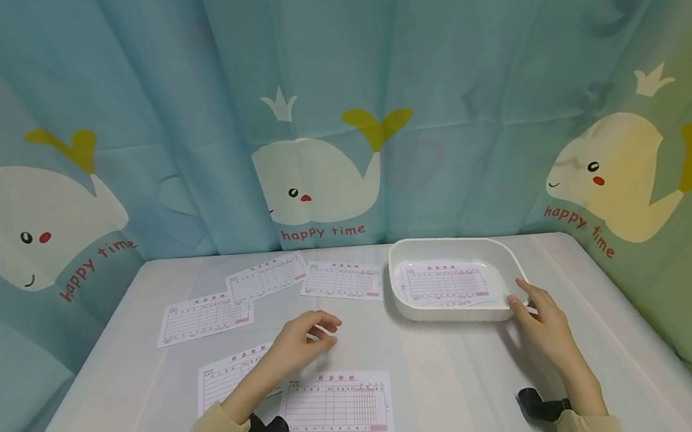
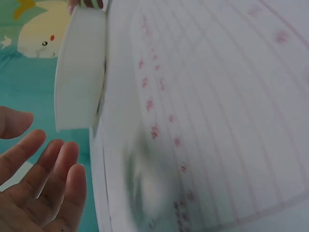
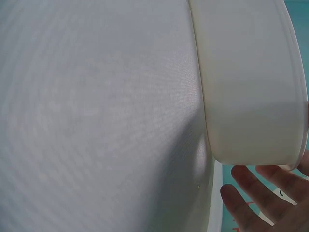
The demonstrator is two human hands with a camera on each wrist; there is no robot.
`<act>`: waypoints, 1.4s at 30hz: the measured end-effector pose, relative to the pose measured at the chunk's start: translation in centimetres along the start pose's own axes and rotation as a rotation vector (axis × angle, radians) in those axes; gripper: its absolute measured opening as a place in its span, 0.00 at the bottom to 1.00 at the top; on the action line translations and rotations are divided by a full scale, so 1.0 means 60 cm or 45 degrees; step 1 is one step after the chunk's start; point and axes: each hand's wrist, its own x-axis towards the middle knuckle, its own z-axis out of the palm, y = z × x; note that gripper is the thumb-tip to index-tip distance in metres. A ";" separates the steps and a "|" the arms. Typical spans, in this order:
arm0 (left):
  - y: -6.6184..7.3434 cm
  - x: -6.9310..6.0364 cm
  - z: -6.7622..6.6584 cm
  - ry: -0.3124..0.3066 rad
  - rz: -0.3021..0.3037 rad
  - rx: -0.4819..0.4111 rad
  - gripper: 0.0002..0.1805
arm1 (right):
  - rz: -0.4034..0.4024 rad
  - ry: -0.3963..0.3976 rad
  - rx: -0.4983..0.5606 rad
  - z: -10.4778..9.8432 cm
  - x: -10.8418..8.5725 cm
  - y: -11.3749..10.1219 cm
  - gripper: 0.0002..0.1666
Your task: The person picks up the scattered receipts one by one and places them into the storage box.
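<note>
A white plastic tray (image 1: 451, 313) stands at the back right of the table, with receipt slips (image 1: 444, 283) lying inside it. My right hand (image 1: 546, 325) holds the tray's front right corner, thumb at the rim and fingers along the outer wall, as the right wrist view also shows. Left of the tray, my left hand (image 1: 302, 342) hovers over the table, holding nothing, its fingers loosely bent. Under its wrist lie a receipt (image 1: 339, 408) and another receipt (image 1: 224, 380), partly covered by the forearm. In the left wrist view the left fingers (image 2: 70, 193) are apart from the tray (image 2: 79, 67).
Farther back on the left lie three more receipts: one at the left (image 1: 205, 319), one in the middle (image 1: 267, 278) and one beside the tray (image 1: 343, 281). A white cloth (image 1: 453, 388) covers the table. A whale-print curtain (image 1: 316, 50) hangs behind it.
</note>
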 end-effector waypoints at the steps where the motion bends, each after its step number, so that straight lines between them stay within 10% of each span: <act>1: -0.002 -0.005 -0.002 -0.005 0.004 0.015 0.13 | -0.003 0.002 -0.003 0.000 0.000 0.001 0.33; 20: -0.021 -0.085 -0.028 -0.002 -0.039 0.361 0.12 | 0.032 -0.037 0.013 -0.002 -0.004 -0.005 0.35; 42: -0.030 -0.102 -0.013 0.072 -0.057 0.601 0.18 | 0.029 -0.069 -0.002 -0.005 -0.002 -0.002 0.36</act>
